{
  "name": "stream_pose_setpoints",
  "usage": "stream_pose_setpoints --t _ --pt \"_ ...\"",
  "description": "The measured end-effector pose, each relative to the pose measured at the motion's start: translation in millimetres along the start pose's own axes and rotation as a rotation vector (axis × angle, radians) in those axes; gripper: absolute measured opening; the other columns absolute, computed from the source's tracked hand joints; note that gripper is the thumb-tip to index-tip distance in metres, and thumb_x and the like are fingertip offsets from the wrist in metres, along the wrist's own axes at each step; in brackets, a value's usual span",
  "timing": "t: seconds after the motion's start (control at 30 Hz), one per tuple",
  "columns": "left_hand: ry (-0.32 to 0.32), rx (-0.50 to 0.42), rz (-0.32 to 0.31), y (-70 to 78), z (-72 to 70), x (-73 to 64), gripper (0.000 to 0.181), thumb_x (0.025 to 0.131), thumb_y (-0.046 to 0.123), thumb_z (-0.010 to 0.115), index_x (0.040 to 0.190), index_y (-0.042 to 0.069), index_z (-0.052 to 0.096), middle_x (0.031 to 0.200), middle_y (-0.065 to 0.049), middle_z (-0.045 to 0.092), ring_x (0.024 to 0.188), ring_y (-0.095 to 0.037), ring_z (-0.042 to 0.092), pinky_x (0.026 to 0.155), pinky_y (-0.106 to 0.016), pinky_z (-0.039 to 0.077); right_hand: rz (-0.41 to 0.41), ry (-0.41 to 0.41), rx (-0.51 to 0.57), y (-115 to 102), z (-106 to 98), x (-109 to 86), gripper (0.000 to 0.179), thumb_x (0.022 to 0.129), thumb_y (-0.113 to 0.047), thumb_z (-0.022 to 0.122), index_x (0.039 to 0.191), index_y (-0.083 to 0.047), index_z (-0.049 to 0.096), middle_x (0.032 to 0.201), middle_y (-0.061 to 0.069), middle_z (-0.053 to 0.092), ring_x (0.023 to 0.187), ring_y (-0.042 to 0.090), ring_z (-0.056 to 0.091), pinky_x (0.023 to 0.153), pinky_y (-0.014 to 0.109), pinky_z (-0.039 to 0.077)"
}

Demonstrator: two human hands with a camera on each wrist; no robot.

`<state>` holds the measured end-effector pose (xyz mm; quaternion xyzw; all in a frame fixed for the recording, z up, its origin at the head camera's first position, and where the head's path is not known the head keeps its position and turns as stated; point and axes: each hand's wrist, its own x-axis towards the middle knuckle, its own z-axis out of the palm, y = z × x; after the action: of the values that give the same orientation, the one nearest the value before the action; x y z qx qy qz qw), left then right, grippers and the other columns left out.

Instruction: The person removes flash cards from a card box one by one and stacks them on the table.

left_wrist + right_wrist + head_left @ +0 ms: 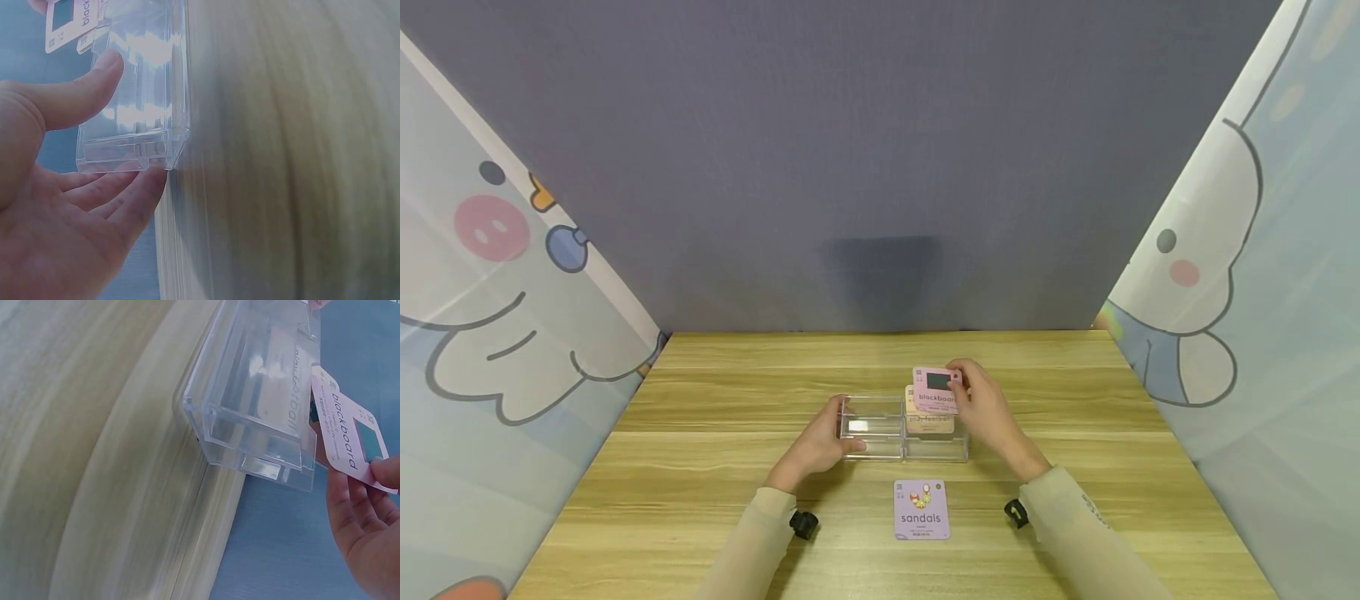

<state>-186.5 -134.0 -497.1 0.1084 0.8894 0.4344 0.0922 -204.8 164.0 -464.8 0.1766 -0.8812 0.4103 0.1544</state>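
The right hand [988,408] pinches the right edge of a square pink "blackboard" card [934,398] at the right half of a clear plastic holder [871,448] on the wood-grained bench [700,475]; the left hand [815,446] clasps the holder's left end. The card looks light, stiff and slick, best held by its edges.

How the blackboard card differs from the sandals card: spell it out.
The blackboard card is held up; the sandals card lies flat on the table. The blackboard card pictures a dark board; the sandals card, red-and-yellow footwear. Both carry a word below a picture.
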Motion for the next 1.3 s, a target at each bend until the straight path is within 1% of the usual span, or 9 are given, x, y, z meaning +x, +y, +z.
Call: stream_pose_setpoints --t 0.23,0.5,0.87,1.1,1.3 --pt "0.001 -0.001 0.004 -0.8 0.8 0.3 0.083 0.086 0.019 0.083 0.150 -0.004 0.034 0.136 -0.017 0.057 0.122 -0.037 0.057 0.106 -0.053 0.047 0.035 -0.007 0.029 -2.1 -3.5 -0.6 0.026 0.099 0.003 0.062 0.124 -0.001 0.058 0.097 0.009 0.062 0.081 0.018 0.059 0.063 0.026 0.055" --pt "-0.003 -0.003 0.003 -1.8 1.1 1.0 0.085 0.087 0.020 0.082 0.151 -0.004 0.032 0.137 -0.018 0.056 0.123 -0.038 0.057 0.107 -0.054 0.046 0.070 -0.006 0.093 -4.8 -7.1 -0.7 0.026 0.099 0.002 0.062 0.125 -0.002 0.058 0.093 0.009 0.060 0.081 0.019 0.056 0.061 0.024 0.052" --pt "0.001 -0.013 0.006 -2.4 1.7 0.9 0.085 0.086 0.018 0.083 0.151 -0.003 0.032 0.136 -0.017 0.057 0.121 -0.036 0.058 0.106 -0.053 0.047 0.069 0.028 0.134 -11.7 -12.1 -2.8 0.026 0.098 0.004 0.062 0.123 -0.001 0.059 0.089 0.009 0.058 0.079 0.020 0.055 0.059 0.024 0.051" --pt "0.003 -0.016 0.014 -2.7 2.0 0.9 0.084 0.086 0.017 0.083 0.150 -0.004 0.033 0.134 -0.016 0.058 0.119 -0.036 0.058 0.106 -0.053 0.047 0.080 0.035 0.156 -16.1 -15.9 -4.5 0.025 0.098 0.004 0.062 0.122 -0.002 0.059 0.091 0.010 0.058 0.080 0.021 0.055 0.058 0.023 0.050" --pt "0.000 -0.009 0.014 -2.2 1.9 1.5 0.085 0.085 0.017 0.083 0.151 -0.004 0.033 0.133 -0.018 0.057 0.118 -0.036 0.059 0.105 -0.053 0.047 0.068 0.035 0.172 -19.1 -19.3 -6.0 0.026 0.098 0.004 0.062 0.123 -0.002 0.059 0.092 0.010 0.060 0.080 0.020 0.056 0.058 0.023 0.050"
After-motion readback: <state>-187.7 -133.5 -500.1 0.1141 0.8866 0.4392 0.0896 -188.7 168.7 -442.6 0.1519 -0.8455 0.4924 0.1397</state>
